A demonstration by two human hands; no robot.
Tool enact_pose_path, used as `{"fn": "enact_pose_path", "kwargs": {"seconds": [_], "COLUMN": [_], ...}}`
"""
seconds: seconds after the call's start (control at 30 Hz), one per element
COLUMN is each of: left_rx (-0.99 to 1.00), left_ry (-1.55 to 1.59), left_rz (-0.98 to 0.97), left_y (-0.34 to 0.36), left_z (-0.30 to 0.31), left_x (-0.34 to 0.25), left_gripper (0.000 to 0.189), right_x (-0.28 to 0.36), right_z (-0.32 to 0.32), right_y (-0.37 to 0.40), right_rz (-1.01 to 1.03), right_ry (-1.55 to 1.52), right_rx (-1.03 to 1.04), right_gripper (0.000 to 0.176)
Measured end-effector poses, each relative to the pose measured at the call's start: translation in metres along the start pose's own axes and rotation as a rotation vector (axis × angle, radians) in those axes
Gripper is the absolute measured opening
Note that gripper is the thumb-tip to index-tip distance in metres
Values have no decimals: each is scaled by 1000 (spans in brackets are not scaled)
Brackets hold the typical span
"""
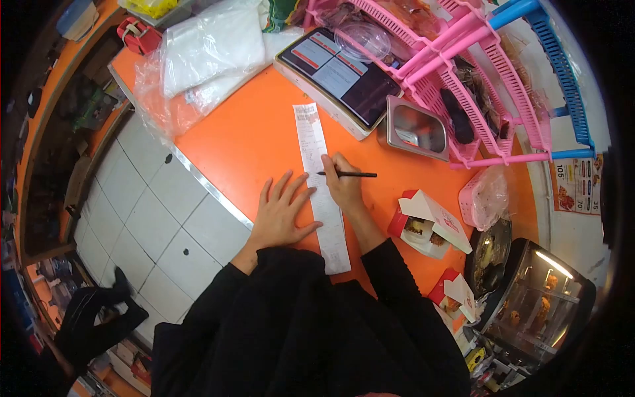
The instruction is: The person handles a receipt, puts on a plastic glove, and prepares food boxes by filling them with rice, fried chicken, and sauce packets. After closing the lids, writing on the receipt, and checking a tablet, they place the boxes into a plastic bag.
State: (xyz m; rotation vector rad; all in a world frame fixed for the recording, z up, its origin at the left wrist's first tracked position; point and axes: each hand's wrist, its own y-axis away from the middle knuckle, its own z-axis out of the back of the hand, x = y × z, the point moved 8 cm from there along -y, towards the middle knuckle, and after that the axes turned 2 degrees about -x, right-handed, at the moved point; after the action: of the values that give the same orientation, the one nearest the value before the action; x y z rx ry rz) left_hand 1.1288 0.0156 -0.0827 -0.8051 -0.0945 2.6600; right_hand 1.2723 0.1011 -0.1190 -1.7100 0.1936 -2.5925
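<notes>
A long white paper receipt [322, 198] lies on the orange counter [245, 152], printed at its far end. My right hand [344, 185] grips a black pen [357, 175], its tip on the receipt near the middle. Spread flat, my left hand [281, 213] rests on the counter and reaches the receipt's left edge with its fingertips. Beyond the receipt, a tablet [331, 76] with a lit screen lies on a white box. To the right of my right hand stands an open red-and-white food box [430, 225] with fried food inside.
A metal container [413, 129] and a pink rack [489, 79] stand at the back right. Plastic bags [211, 49] cover the back left. A second food box [456, 294] and a lit food warmer [536, 301] are at right. A person's legs [99, 317] show at lower left.
</notes>
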Motion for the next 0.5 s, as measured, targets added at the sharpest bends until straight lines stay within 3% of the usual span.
{"fn": "enact_pose_path", "kwargs": {"seconds": [0.17,0.5], "left_rx": [-25,-20], "left_ry": [-7,-28], "left_rz": [-16,-5], "left_y": [1,1], "left_z": [2,3], "left_x": [-2,-5], "left_gripper": [66,65], "right_x": [1,-15], "right_z": [19,25], "right_y": [5,3], "right_rz": [25,-96], "right_ry": [-220,-313], "right_rx": [-185,-251], "right_gripper": [30,26]}}
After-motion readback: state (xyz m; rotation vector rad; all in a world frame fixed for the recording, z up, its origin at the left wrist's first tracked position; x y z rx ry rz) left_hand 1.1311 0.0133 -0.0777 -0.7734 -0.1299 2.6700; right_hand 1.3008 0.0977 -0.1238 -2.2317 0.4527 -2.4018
